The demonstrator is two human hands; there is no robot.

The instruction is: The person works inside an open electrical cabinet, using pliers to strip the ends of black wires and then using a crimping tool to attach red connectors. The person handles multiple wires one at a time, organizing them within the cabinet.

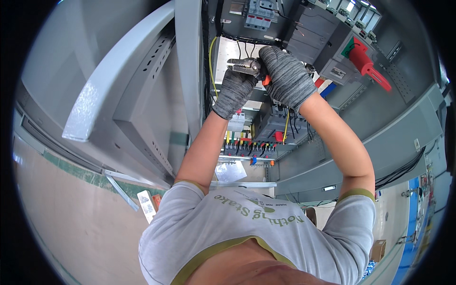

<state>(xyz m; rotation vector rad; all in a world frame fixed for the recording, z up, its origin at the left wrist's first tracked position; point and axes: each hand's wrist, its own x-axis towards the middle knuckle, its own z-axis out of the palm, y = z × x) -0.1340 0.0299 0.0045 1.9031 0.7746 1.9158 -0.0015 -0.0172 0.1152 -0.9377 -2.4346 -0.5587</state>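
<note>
Both my hands, in grey knitted gloves, meet inside an open electrical cabinet. My right hand (286,76) is closed around a pair of wire strippers (243,65), whose metal jaws point left. A bit of orange handle shows below its fingers. Just under the jaws, my left hand (235,90) is closed, fingers curled; the glove hides what they hold, if anything. Thin black wires (246,49) hang right above the tool. A grey circuit breaker (280,124) with yellow and black wires sits below the hands.
Left stands the open cabinet door (156,90). A red rotary handle (363,59) juts from a large grey switch at upper right. Small breakers (259,21) sit at the top, a terminal row (249,150) lower down. Black cables (401,168) run along the right side.
</note>
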